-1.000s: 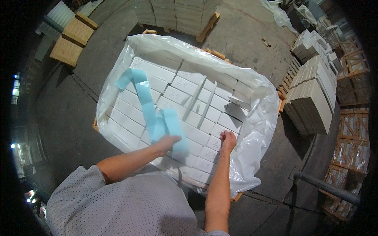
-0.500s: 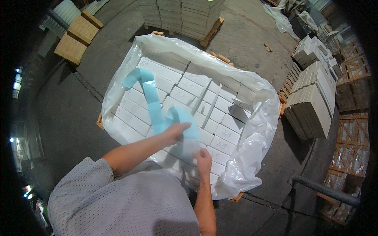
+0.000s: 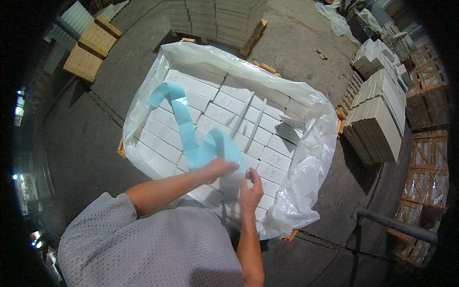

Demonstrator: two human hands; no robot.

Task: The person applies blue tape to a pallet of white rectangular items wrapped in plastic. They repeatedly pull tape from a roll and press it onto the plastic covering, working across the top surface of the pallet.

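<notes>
A long light blue paper strip [image 3: 183, 115], which looks like label backing, lies in bends over rows of white boxes [image 3: 155, 135]. Its near end curls up into my left hand [image 3: 221, 170], whose thumb and fingers are closed on it. A pale, whitish part of the strip [image 3: 231, 184], blurred, hangs below that hand. My right hand [image 3: 252, 189] is just to the right, thumb and fingertips pinched at the strip's edge. The boxes fill a crate lined with clear plastic film [image 3: 313, 158]; many carry handwritten marks on top.
Two narrow grey strips [image 3: 256, 125] and a tilted white piece [image 3: 290, 123] rest on the boxes. Stacked panels [image 3: 375, 124] stand at right, a loaded pallet [image 3: 215, 21] beyond, a wooden crate [image 3: 91, 50] at far left. A dark rail [image 3: 397, 227] juts in at lower right.
My right hand has moved up a little along the strip's edge. My left hand has shifted slightly right and down, still holding the strip.
</notes>
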